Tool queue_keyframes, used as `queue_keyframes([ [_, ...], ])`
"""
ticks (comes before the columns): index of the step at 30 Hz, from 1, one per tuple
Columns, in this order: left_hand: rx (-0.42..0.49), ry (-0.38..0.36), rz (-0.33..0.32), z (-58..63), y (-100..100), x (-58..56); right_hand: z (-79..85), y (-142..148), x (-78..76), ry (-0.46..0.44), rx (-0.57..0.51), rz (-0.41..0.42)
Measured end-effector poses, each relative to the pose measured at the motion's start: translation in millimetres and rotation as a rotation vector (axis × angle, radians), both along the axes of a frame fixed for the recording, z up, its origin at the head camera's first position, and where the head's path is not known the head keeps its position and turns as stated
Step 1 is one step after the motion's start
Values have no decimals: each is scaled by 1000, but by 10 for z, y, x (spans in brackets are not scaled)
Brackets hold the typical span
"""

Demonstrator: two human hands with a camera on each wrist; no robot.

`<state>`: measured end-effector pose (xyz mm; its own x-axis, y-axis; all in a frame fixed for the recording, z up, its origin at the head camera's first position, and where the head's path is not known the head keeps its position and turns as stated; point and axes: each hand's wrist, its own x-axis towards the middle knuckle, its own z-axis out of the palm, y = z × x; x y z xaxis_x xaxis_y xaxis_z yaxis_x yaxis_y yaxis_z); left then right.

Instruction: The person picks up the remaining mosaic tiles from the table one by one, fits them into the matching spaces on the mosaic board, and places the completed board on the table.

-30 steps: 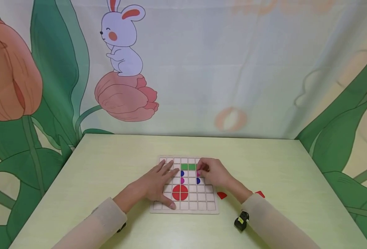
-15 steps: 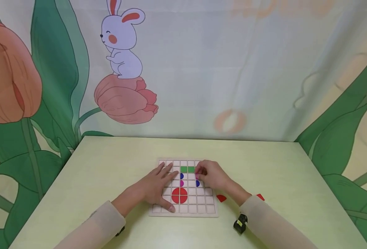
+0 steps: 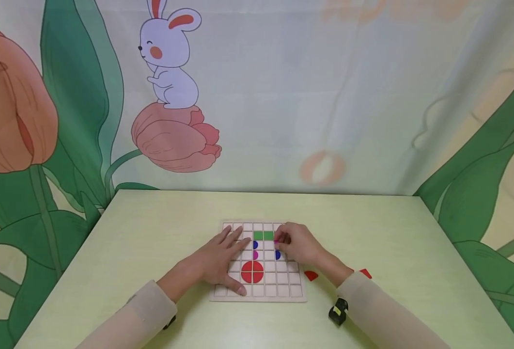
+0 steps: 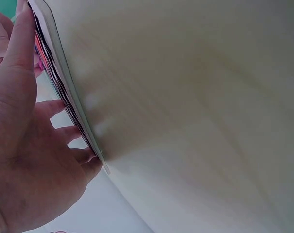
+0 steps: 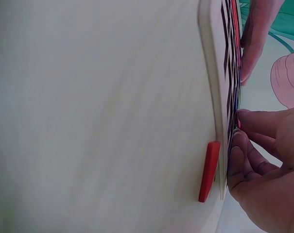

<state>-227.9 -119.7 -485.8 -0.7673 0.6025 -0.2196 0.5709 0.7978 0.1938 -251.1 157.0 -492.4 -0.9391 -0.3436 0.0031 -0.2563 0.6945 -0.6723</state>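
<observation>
A pale wooden grid board (image 3: pixel 284 291) lies on the table, its cells partly filled with flat coloured pieces. My left hand (image 3: pixel 217 257) rests on the board's left side, fingers spread and straight. At the upper right cells, my right hand (image 3: pixel 299 242) pinches a small magenta half-round piece (image 5: pixel 240 122) between thumb and fingers; they cover most of it. Two green squares (image 3: pixel 263 235) sit left of these fingertips. Just below them is a blue half-round piece (image 3: pixel 277 254). Another blue half-round (image 3: pixel 255 245) and a magenta one (image 3: pixel 256 255) lie mid-board, above a red circle of quarter pieces (image 3: pixel 252 272).
A loose red quarter piece (image 3: pixel 311 276) lies just off the board's right edge. A second red piece (image 3: pixel 365 274) is farther right, partly behind the right sleeve. The pale table (image 3: pixel 152 213) ends at a printed curtain (image 3: pixel 265 121) at the back.
The head view has shifted slightly up and down. Both hands stay in place on the board; less of the magenta piece shows at the right fingertips than one second ago.
</observation>
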Motion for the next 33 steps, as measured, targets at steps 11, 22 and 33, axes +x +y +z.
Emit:
queue_keyframes([
  [11, 10, -8, -3, 10, -4, -4, 27, 4, -7, -3, -2, 3],
  [22, 19, -9, -8, 38, 2, 21, 243, 303, -6, 4, 15, 87],
  [33, 10, 2, -14, 35, -4, 19, 295, 798, 182, -23, 106, 233],
])
